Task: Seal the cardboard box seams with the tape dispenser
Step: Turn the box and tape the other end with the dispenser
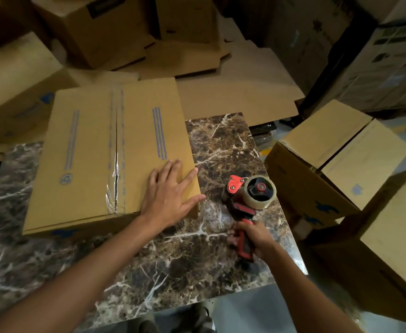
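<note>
Cardboard box [96, 150] flat on the left part of a dark marbled table [178, 265], flaps closed, centre seam running near to far. Clear tape [115, 183] along that seam, wrinkled and shiny at the near end, folded over the near edge. Blue printed lines on both flaps, a small round blue mark near the left near corner. Left hand [168, 195] pressed palm-down on the box's near right corner, fingers spread and flat, gripping nothing, thumb over the right edge. Right of the box, well clear of it, tape dispenser [245, 205] red and black, lying on the table with its roll of clear tape [261, 191] at the far end and the red blade guard just left of the roll. Right hand [255, 239] closed around the dispenser's handle at the near end, fingers wrapped about it; somewhat blurred. Both forearms bare, reaching in from the near side. Around the table, more brown cartons [336, 159] stacked on the right, one with its top flaps untaped, and flattened cardboard sheets [233, 92] piled beyond the far edge. Pale floor [252, 313] visible below the table's near edge.
</note>
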`<state>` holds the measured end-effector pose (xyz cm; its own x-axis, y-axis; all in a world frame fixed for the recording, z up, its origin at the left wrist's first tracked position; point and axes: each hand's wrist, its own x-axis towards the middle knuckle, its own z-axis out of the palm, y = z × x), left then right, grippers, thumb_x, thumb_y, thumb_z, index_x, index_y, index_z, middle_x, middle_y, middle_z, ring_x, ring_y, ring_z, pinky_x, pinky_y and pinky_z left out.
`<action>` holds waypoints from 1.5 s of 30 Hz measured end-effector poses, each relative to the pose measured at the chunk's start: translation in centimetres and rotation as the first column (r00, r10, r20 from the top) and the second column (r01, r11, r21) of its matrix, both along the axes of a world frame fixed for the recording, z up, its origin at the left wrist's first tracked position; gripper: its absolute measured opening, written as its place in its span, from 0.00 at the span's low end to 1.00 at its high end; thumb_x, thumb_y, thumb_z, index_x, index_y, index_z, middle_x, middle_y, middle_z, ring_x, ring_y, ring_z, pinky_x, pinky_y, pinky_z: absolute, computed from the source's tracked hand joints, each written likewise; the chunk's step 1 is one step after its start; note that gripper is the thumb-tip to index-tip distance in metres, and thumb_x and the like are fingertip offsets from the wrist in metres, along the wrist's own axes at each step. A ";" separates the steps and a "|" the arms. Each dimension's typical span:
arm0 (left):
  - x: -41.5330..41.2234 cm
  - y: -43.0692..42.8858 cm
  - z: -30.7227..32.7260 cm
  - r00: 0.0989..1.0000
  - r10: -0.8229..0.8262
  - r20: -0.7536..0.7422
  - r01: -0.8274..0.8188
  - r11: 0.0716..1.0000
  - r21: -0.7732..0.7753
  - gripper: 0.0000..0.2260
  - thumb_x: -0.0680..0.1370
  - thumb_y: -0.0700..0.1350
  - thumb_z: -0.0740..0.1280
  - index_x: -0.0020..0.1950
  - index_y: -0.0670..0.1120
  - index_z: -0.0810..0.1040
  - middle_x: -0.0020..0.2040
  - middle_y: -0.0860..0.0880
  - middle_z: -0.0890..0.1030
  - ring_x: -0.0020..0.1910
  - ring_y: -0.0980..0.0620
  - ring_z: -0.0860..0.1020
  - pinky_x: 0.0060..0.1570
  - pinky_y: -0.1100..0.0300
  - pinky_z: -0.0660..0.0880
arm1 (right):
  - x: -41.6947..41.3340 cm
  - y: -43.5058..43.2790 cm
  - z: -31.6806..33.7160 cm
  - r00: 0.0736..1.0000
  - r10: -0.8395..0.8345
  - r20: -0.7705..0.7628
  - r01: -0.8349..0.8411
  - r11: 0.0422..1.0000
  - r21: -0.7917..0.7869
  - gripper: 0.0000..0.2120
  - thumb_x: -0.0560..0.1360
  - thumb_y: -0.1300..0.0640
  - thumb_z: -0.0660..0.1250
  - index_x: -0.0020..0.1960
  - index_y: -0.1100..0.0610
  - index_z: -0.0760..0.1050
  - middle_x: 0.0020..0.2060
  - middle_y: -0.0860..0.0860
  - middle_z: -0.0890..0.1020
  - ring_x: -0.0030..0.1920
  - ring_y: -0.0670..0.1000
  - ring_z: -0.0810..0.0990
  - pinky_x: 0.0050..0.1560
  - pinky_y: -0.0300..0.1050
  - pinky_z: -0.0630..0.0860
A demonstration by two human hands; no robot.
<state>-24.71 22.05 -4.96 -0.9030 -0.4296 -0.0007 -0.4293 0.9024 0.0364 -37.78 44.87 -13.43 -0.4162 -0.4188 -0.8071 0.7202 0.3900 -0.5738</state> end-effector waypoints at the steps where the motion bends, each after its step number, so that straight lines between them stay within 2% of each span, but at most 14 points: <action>1: 0.3 -0.1 0.0 1.000 -0.004 0.005 0.004 1.000 0.010 0.37 0.74 0.74 0.36 0.77 0.59 0.57 0.78 0.42 0.58 0.77 0.42 0.57 0.72 0.38 0.55 | -0.1 -0.2 -0.1 0.999 -0.004 0.039 0.006 0.999 -0.042 0.10 0.74 0.70 0.66 0.55 0.68 0.72 0.39 0.64 0.80 0.35 0.62 0.81 0.34 0.51 0.81; 6: 0.6 -0.6 0.2 0.995 0.022 -0.093 -0.009 0.990 0.139 0.36 0.75 0.73 0.40 0.75 0.58 0.65 0.77 0.47 0.61 0.76 0.46 0.58 0.73 0.42 0.54 | 0.1 -1.3 0.8 0.988 -0.003 -0.151 -0.005 0.998 -0.055 0.05 0.68 0.67 0.71 0.43 0.65 0.80 0.46 0.69 0.82 0.41 0.61 0.80 0.36 0.49 0.76; 9: 1.0 -1.1 0.8 0.892 0.277 -0.357 -0.047 0.843 0.536 0.21 0.79 0.61 0.58 0.66 0.52 0.76 0.65 0.51 0.75 0.65 0.51 0.73 0.64 0.50 0.69 | -0.3 -2.5 3.4 0.923 0.123 -0.364 -0.153 0.987 -0.055 0.06 0.68 0.70 0.73 0.43 0.66 0.78 0.38 0.64 0.82 0.35 0.60 0.81 0.37 0.52 0.79; 11: 1.4 -2.1 1.9 0.734 0.562 -0.382 -0.053 0.608 0.792 0.08 0.80 0.48 0.65 0.57 0.53 0.80 0.54 0.50 0.82 0.51 0.49 0.80 0.49 0.57 0.77 | -0.2 -4.2 6.4 0.849 0.183 -0.496 -0.244 0.968 -0.062 0.07 0.71 0.70 0.72 0.46 0.67 0.75 0.37 0.62 0.83 0.37 0.62 0.84 0.43 0.58 0.82; 13: 1.6 -3.2 3.6 0.601 0.778 -0.181 -0.007 0.231 0.973 0.06 0.81 0.43 0.64 0.53 0.48 0.80 0.49 0.40 0.83 0.41 0.46 0.81 0.38 0.58 0.77 | 0.0 -6.1 9.7 0.745 0.231 -0.625 -0.324 0.945 -0.036 0.08 0.72 0.68 0.73 0.47 0.65 0.76 0.36 0.60 0.84 0.37 0.60 0.85 0.41 0.55 0.83; 16: 2.7 -4.7 6.6 0.624 0.750 0.220 0.094 -0.351 0.932 0.15 0.82 0.49 0.60 0.58 0.38 0.76 0.46 0.37 0.83 0.41 0.41 0.82 0.36 0.54 0.79 | 1.3 -8.6 14.6 0.594 0.274 -0.756 -0.406 0.914 0.012 0.05 0.72 0.63 0.73 0.43 0.61 0.78 0.32 0.56 0.85 0.34 0.56 0.84 0.37 0.52 0.81; 18: 4.1 -5.6 8.4 0.664 0.677 0.317 0.195 -0.566 0.801 0.19 0.81 0.53 0.60 0.57 0.37 0.75 0.45 0.36 0.82 0.43 0.38 0.82 0.36 0.51 0.81 | 2.7 -10.2 17.4 0.540 0.298 -0.787 -0.465 0.885 0.015 0.09 0.71 0.56 0.74 0.44 0.61 0.79 0.32 0.56 0.85 0.34 0.58 0.84 0.38 0.55 0.80; 20: 5.7 -6.5 10.0 0.672 0.659 0.337 0.302 -0.660 0.688 0.17 0.79 0.52 0.62 0.59 0.39 0.75 0.47 0.36 0.82 0.43 0.39 0.81 0.36 0.49 0.82 | 4.1 -11.9 19.4 0.450 0.348 -0.822 -0.529 0.846 0.069 0.13 0.69 0.49 0.73 0.43 0.59 0.80 0.32 0.54 0.85 0.34 0.55 0.84 0.38 0.54 0.80; 23: 8.4 -7.8 11.1 0.656 0.670 0.347 0.360 -0.682 0.636 0.14 0.82 0.46 0.57 0.62 0.41 0.74 0.51 0.36 0.82 0.44 0.41 0.82 0.36 0.50 0.81 | 6.3 -14.1 20.9 0.295 0.430 -0.853 -0.610 0.772 0.178 0.06 0.70 0.53 0.73 0.42 0.56 0.81 0.33 0.50 0.86 0.34 0.48 0.84 0.38 0.48 0.82; 27: 12.4 -9.1 11.2 0.571 0.733 0.368 0.340 -0.620 0.707 0.17 0.82 0.38 0.50 0.60 0.42 0.76 0.54 0.37 0.80 0.47 0.44 0.78 0.34 0.56 0.81 | 10.0 -17.2 21.7 0.400 0.539 -0.741 -0.700 0.702 0.133 0.05 0.72 0.62 0.73 0.44 0.62 0.79 0.31 0.59 0.82 0.30 0.54 0.80 0.32 0.47 0.77; 33: 18.8 -10.5 10.5 0.481 0.798 0.362 0.302 -0.539 0.787 0.15 0.84 0.38 0.51 0.51 0.38 0.77 0.46 0.39 0.82 0.44 0.44 0.79 0.31 0.55 0.81 | 14.8 -20.4 21.0 0.378 0.575 -0.726 -0.756 0.644 0.117 0.14 0.71 0.58 0.74 0.41 0.69 0.75 0.26 0.55 0.72 0.26 0.52 0.68 0.27 0.46 0.66; 37: 22.2 -11.0 8.8 0.436 0.824 0.361 0.287 -0.508 0.813 0.13 0.81 0.41 0.55 0.41 0.42 0.75 0.32 0.43 0.81 0.33 0.48 0.79 0.27 0.56 0.79 | 17.4 -21.9 21.0 0.217 0.624 -0.751 -0.812 0.543 0.217 0.07 0.71 0.57 0.75 0.40 0.61 0.80 0.24 0.50 0.75 0.24 0.50 0.72 0.26 0.44 0.70; 42: 25.4 -11.6 6.2 0.454 0.829 0.326 0.373 -0.509 0.776 0.12 0.80 0.48 0.60 0.49 0.42 0.79 0.41 0.42 0.85 0.38 0.48 0.84 0.36 0.52 0.81 | 19.8 -23.5 20.8 0.028 0.636 -0.771 -0.818 0.458 0.349 0.12 0.69 0.51 0.77 0.31 0.52 0.77 0.24 0.49 0.76 0.24 0.46 0.73 0.28 0.41 0.68; 45: 26.9 -11.6 5.5 0.456 0.850 0.265 0.429 -0.470 0.771 0.13 0.81 0.43 0.58 0.43 0.39 0.78 0.33 0.43 0.82 0.31 0.51 0.82 0.34 0.57 0.81 | 20.5 -24.2 20.6 0.013 0.640 -0.768 -0.814 0.453 0.364 0.15 0.69 0.49 0.77 0.32 0.57 0.77 0.24 0.50 0.75 0.24 0.48 0.72 0.29 0.44 0.66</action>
<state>2.15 10.49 0.54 -0.5962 -0.5653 -0.5700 0.2197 -0.7979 0.5613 -17.32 20.70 7.15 -0.1330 -0.9571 -0.2576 -0.6414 0.2812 -0.7139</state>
